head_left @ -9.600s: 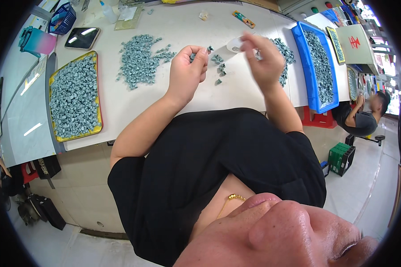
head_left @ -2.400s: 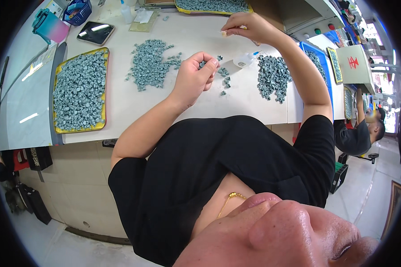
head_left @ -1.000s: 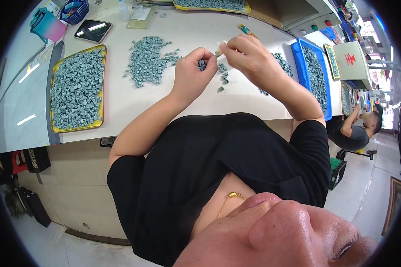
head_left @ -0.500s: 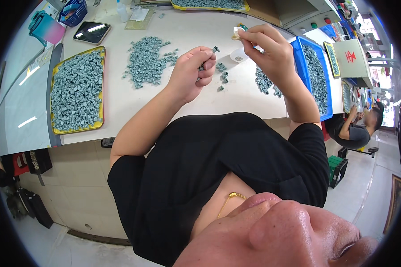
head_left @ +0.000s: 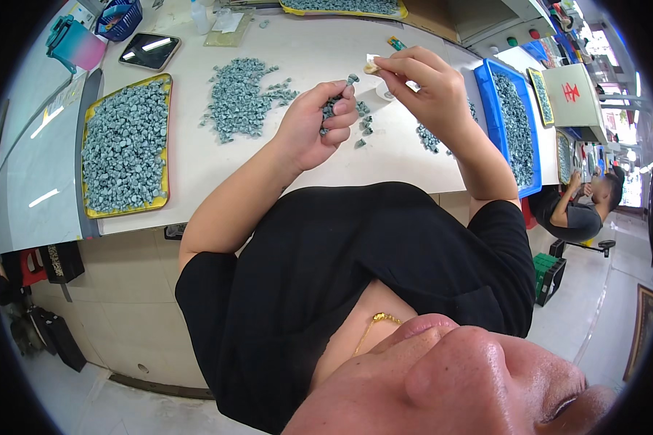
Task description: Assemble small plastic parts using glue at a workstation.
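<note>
My left hand (head_left: 318,122) is cupped over the white table (head_left: 196,174), closed on a handful of small grey-green parts (head_left: 334,107), one of them pinched up at the fingertips. My right hand (head_left: 422,85) is raised just to its right, its thumb and fingers pinching a small pale piece (head_left: 372,67) close to that part. A roll of white tape (head_left: 382,93) lies on the table between and behind the hands. A few loose grey-green parts (head_left: 361,129) lie under the hands.
A heap of the same parts (head_left: 241,98) lies left of my hands and another (head_left: 432,138) under my right forearm. A yellow tray (head_left: 125,145) full of parts sits at left, a blue bin (head_left: 514,123) at right. A phone (head_left: 149,51) lies far left. Another person (head_left: 584,206) sits at right.
My right hand came back from a reach to the far side of the table, and now pinches the pale piece beside the part at my left fingertips. My left hand stayed closed on its parts.
</note>
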The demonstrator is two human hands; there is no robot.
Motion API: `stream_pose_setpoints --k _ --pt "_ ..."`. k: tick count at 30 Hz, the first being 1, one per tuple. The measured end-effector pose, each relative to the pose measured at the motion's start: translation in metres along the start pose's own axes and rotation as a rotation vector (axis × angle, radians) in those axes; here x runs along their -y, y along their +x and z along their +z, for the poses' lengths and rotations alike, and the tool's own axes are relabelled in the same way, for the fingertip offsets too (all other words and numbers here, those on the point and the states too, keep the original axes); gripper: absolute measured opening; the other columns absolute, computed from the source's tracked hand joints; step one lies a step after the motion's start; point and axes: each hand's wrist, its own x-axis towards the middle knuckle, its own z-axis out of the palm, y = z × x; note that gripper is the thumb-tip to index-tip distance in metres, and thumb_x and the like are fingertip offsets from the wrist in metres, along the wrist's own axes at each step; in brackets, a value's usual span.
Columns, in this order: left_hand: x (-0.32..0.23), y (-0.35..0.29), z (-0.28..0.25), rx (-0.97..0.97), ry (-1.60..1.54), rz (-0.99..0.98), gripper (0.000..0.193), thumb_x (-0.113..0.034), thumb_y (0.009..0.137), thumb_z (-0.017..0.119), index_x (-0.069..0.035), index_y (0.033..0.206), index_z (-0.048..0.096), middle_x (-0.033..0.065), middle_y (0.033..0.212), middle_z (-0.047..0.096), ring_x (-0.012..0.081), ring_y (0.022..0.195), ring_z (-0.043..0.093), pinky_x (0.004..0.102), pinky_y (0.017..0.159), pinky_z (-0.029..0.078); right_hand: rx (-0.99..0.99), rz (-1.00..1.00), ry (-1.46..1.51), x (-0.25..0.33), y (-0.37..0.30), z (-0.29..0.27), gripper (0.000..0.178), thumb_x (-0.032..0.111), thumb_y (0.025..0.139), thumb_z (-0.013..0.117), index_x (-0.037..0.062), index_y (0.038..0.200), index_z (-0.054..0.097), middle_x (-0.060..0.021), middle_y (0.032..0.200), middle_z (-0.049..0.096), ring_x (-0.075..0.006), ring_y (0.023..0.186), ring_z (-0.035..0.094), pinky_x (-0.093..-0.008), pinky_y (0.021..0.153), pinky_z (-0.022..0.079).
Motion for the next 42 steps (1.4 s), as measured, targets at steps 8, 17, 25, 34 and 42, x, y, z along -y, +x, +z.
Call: stream_pose_setpoints --k 8,17,25,34,42 --pt "0.003 -0.002 0.0 -0.018 0.113 0.062 0.016 -0.02 0.095 0.048 -0.007 0.086 0.048 -0.0039 0.069 0.039 0.0036 0.052 0.029 0.0182 0.04 0.018 0.005 0.059 -0.125 -0.032 0.014 -0.006 0.014 0.008 0.08 0.069 0.0063 0.094 0.07 -0.0071 0.075 0.062 -0.0189 0.063 0.059 -0.0293 0.059 0.048" --pt "0.01 -0.002 -0.003 -0.012 0.38 0.245 0.011 -0.014 0.091 0.054 -0.007 0.084 0.053 -0.0018 0.067 0.043 0.0046 0.053 0.03 0.0185 0.042 0.021 0.267 0.412 -0.093 -0.049 0.021 -0.011 0.022 0.016 0.085 0.065 0.0068 0.105 0.069 -0.0069 0.078 0.067 -0.0127 0.067 0.062 -0.0248 0.063 0.048" --pt "0.017 -0.003 -0.001 -0.012 0.508 0.307 0.011 -0.014 0.093 0.054 -0.006 0.086 0.053 -0.0019 0.067 0.045 0.0034 0.051 0.03 0.0194 0.042 0.02 0.117 0.249 0.299 0.011 -0.025 0.005 0.017 0.003 0.08 0.067 0.0029 0.097 0.071 -0.0074 0.083 0.07 -0.0142 0.071 0.067 -0.0238 0.062 0.053" --pt "0.018 -0.003 -0.002 -0.05 0.636 0.298 0.012 -0.016 0.094 0.055 -0.006 0.086 0.054 -0.0022 0.064 0.046 0.0029 0.049 0.03 0.0197 0.042 0.02 -0.037 0.359 0.46 0.011 -0.05 0.029 0.016 -0.002 0.079 0.066 0.0007 0.095 0.07 -0.0081 0.081 0.069 -0.0135 0.073 0.067 -0.0228 0.062 0.052" --pt "0.021 0.003 0.0 -0.102 0.63 0.213 0.013 -0.016 0.093 0.056 -0.006 0.085 0.053 -0.0039 0.061 0.044 0.0022 0.047 0.028 0.0197 0.042 0.019 -0.04 0.538 0.643 0.003 -0.064 0.026 0.015 0.001 0.083 0.065 0.0006 0.097 0.07 -0.0071 0.082 0.069 -0.0121 0.076 0.068 -0.0219 0.065 0.052"
